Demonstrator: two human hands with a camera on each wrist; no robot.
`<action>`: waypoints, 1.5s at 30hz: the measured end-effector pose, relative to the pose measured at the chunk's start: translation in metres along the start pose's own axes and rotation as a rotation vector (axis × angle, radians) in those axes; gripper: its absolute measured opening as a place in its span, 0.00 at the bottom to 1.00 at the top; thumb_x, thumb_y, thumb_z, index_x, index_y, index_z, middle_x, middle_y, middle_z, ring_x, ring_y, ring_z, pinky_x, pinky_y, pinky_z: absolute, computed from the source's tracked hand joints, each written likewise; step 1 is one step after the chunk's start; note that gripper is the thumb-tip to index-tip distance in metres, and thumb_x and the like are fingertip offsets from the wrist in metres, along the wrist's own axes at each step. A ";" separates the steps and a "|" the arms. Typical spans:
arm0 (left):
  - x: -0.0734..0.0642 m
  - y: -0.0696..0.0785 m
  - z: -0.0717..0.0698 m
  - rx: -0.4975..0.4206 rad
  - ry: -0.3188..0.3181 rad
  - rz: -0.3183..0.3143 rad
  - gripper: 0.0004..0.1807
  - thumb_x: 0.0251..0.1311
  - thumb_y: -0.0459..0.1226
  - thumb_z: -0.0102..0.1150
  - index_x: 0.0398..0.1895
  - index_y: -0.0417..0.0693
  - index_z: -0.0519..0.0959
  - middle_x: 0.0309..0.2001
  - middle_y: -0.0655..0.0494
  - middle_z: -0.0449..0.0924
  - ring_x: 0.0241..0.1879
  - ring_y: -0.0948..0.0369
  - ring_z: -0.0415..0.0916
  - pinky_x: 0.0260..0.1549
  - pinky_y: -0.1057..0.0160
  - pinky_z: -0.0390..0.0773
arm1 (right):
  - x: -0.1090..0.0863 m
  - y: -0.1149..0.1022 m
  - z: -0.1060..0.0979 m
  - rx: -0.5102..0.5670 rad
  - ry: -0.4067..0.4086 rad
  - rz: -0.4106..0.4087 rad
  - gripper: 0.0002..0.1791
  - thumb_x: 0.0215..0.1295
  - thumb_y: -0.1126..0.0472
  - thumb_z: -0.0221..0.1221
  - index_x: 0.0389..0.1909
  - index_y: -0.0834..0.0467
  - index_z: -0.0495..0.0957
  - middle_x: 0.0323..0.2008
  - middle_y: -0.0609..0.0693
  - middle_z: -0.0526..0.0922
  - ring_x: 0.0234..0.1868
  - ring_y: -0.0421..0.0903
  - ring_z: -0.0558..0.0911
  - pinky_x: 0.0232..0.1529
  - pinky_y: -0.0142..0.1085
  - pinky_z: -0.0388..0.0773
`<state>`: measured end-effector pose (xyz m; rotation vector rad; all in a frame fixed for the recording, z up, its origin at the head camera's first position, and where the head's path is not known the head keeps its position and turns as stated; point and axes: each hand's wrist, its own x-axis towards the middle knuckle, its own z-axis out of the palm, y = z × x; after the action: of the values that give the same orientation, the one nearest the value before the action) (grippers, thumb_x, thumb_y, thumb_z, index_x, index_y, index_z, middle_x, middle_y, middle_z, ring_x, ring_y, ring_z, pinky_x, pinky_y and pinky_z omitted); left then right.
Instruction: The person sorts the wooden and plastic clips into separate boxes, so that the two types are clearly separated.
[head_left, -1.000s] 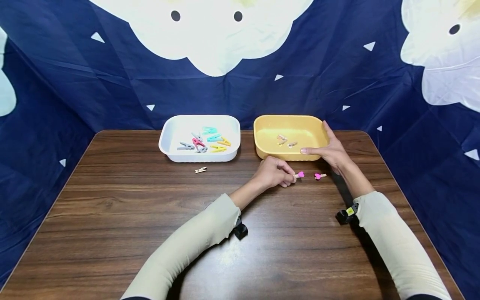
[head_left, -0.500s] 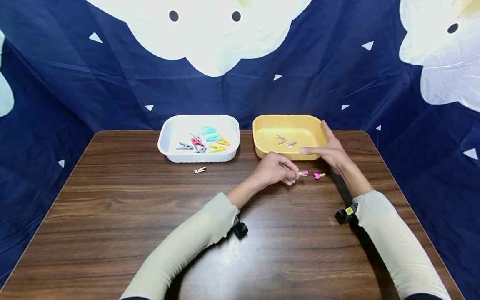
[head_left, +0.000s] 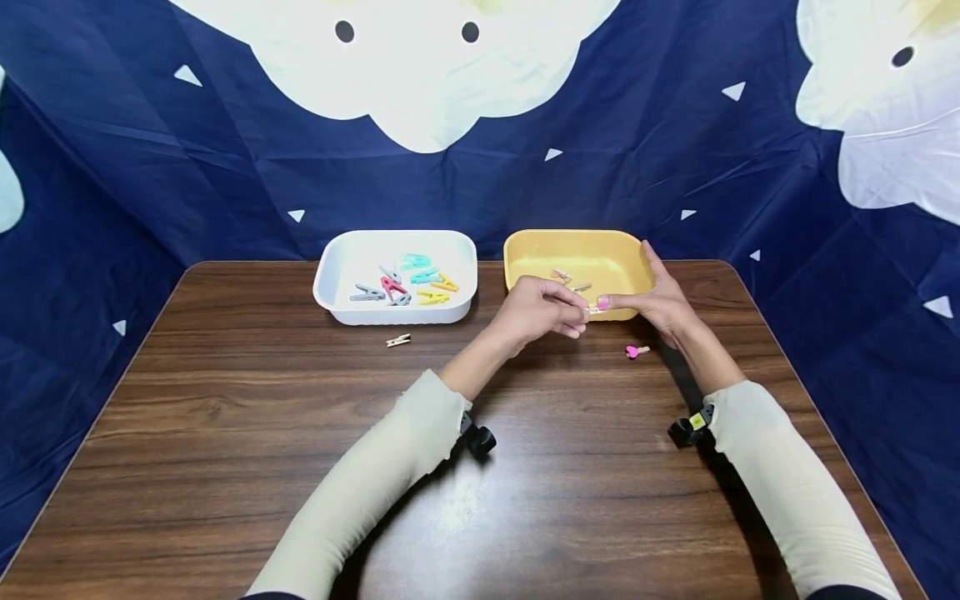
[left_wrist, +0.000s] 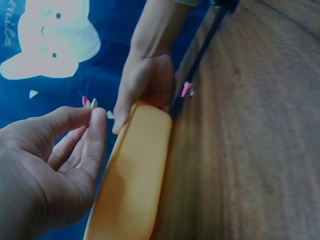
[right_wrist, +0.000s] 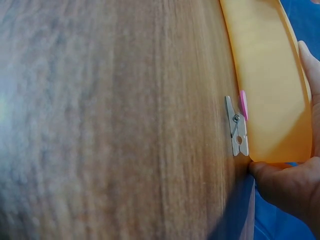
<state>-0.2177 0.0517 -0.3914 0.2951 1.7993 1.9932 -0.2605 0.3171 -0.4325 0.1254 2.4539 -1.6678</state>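
My left hand (head_left: 546, 310) pinches a small wooden clothespin with a pink heart (head_left: 597, 309) between thumb and fingertips; in the head view it overlaps the front rim of the yellow tub (head_left: 517, 243). The left wrist view has this clothespin (left_wrist: 89, 103) raised at the fingertips. With the thumb along the front rim and fingers at the side, my right hand (head_left: 663, 302) grips the tub's right end. Inside the tub lie a few small clothespins (head_left: 561, 274), partly covered by the left hand. A second pink-heart clothespin (right_wrist: 238, 126) rests on the table just in front of the tub.
A white tub (head_left: 324, 292) stands left of the yellow one, holding several coloured plastic clothespins (head_left: 433, 297). One plain wooden clothespin (head_left: 398, 340) lies in front of it on the brown wooden table (head_left: 225, 467). A dark blue cloth (head_left: 225, 183) hangs behind.
My left hand has lifted the pink-heart clothespin off the table and moved it up to the yellow tub's front rim. The right hand keeps its grip on the tub.
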 end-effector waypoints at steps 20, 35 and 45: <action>0.026 0.023 -0.017 -0.081 0.190 0.093 0.06 0.64 0.18 0.74 0.43 0.25 0.92 0.32 0.47 0.92 0.27 0.62 0.91 0.42 0.59 0.96 | 0.000 -0.003 0.000 -0.021 -0.003 0.010 0.80 0.64 0.59 0.82 0.94 0.42 0.24 0.95 0.47 0.30 0.95 0.52 0.43 0.95 0.49 0.45; 0.048 0.027 -0.018 -0.108 0.377 0.022 0.03 0.67 0.22 0.75 0.42 0.31 0.93 0.38 0.42 0.95 0.26 0.62 0.90 0.53 0.53 0.95 | 0.001 -0.001 0.000 -0.043 0.008 0.020 0.81 0.63 0.58 0.83 0.94 0.39 0.25 0.95 0.47 0.31 0.95 0.53 0.46 0.95 0.49 0.46; 0.054 0.024 -0.017 -0.100 0.390 0.053 0.04 0.66 0.24 0.77 0.42 0.31 0.92 0.45 0.38 0.96 0.27 0.63 0.91 0.49 0.54 0.95 | 0.002 -0.001 0.000 -0.031 0.005 0.024 0.82 0.62 0.59 0.83 0.94 0.39 0.24 0.95 0.48 0.31 0.94 0.53 0.47 0.95 0.49 0.47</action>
<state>-0.2767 0.0597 -0.3766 -0.0861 1.9215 2.2930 -0.2625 0.3167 -0.4315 0.1543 2.4707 -1.6209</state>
